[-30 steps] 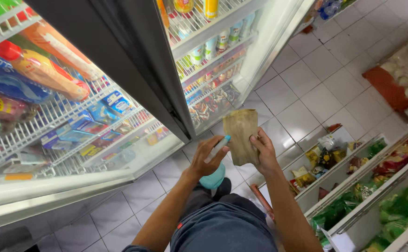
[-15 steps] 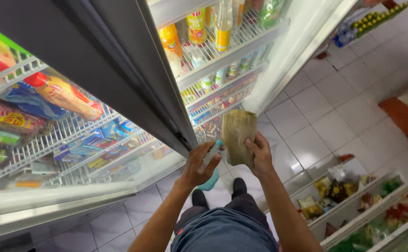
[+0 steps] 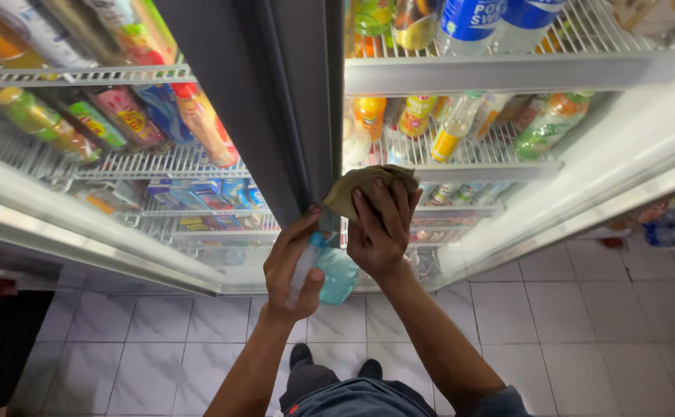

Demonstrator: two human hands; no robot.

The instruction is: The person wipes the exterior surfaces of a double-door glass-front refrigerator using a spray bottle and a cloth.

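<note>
Right hand raised — cloth now on fridge frame

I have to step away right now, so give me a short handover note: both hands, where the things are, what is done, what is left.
Left hand grips a pale blue spray bottle, held low by the dark centre post of the drinks fridge.
Right hand presses a tan cloth against the post's edge, at the open right compartment.
Done: cloth is on the frame; how much has been wiped cannot be told.
Left: wiping the post and frame, judging by the cloth's position.
</note>
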